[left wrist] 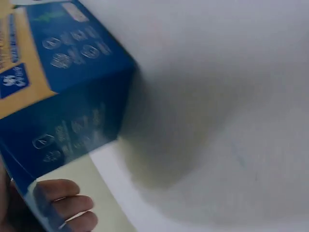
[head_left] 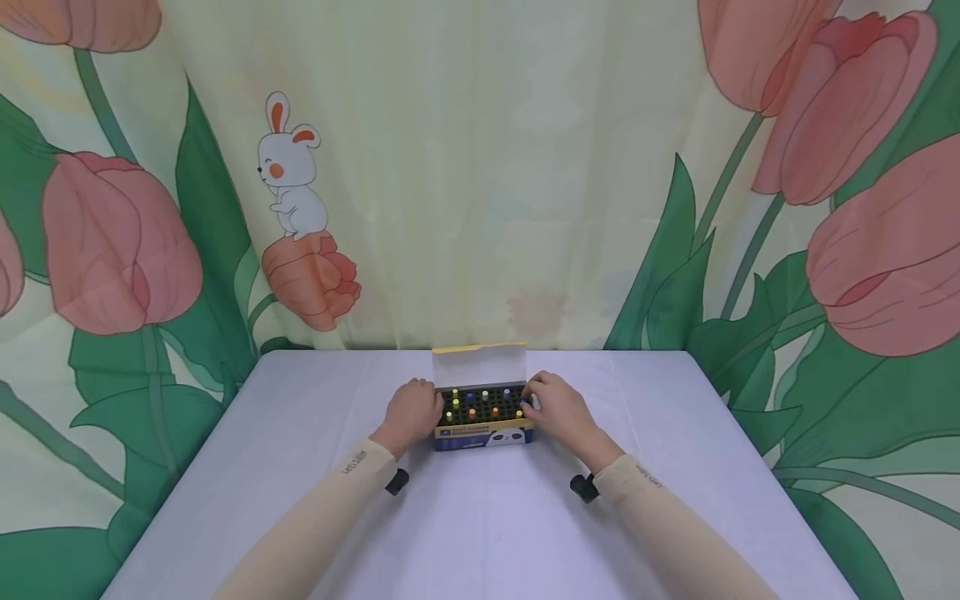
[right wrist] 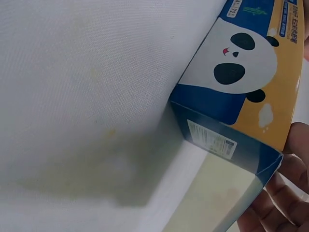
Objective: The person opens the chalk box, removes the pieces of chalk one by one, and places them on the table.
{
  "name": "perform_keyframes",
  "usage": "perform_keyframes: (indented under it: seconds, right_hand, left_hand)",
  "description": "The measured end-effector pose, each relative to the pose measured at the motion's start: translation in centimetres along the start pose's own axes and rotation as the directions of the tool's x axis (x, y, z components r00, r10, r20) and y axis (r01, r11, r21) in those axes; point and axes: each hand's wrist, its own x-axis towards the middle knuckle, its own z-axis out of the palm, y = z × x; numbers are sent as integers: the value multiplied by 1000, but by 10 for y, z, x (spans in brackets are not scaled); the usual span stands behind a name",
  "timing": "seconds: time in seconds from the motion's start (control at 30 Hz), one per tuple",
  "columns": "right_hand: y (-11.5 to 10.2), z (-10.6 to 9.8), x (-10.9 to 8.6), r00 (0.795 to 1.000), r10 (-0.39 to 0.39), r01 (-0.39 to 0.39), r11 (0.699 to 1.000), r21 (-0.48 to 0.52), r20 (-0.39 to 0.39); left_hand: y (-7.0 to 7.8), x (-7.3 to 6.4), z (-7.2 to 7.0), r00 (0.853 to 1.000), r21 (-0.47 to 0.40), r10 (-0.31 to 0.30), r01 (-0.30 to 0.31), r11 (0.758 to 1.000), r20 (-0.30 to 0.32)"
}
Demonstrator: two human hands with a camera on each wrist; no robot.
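Long sleeves in a plain cream-beige, smooth fabric cover both arms. The left sleeve (head_left: 315, 521) tapers towards its cuff, and the right sleeve (head_left: 678, 525) has the same cut and colour. Near the left cuff runs a short line of small dark lettering (head_left: 354, 462), seemingly beginning "Let's"; matching dark print (head_left: 648, 476) marks the right one, too small to read. The left hand (head_left: 411, 414) and the right hand (head_left: 561, 410) are bare. By each wrist sits a compact black camera: left camera (head_left: 397, 481), right camera (head_left: 584, 488), both blocky.
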Motion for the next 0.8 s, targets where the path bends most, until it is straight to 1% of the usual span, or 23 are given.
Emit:
perform_keyframes:
  seconds: [0.13, 0.2, 0.3, 0.43, 0.57, 0.8]
  right_hand:
    - [0, -2, -1, 1000, 12, -12, 1000, -8, 4]
    - [1, -1, 0, 1000, 16, -16, 1000, -12, 10]
    - [1, -1, 0, 1000, 16, -16, 1000, -11, 12]
    - [2, -2, 1, 1000, 13, -13, 1000, -2, 6]
    - [2, -3, 3, 1000, 20, -20, 1000, 1, 3]
    - [0, -5, 4, 1000, 25, -25, 1000, -15, 10]
  left_hand:
    - [3, -5, 1, 995, -106, -29, 40, 994, 99]
    - [3, -8, 3, 992, -134, -33, 50, 990, 125]
    - [2, -9, 5, 993, -130, -22, 37, 991, 117]
    - [2, -8, 4, 994, -83, -12, 21, 996, 107]
    - [3, -8, 1, 994, -62, -12, 19, 998, 111]
    - [2, -9, 1, 992, -59, -21, 28, 998, 122]
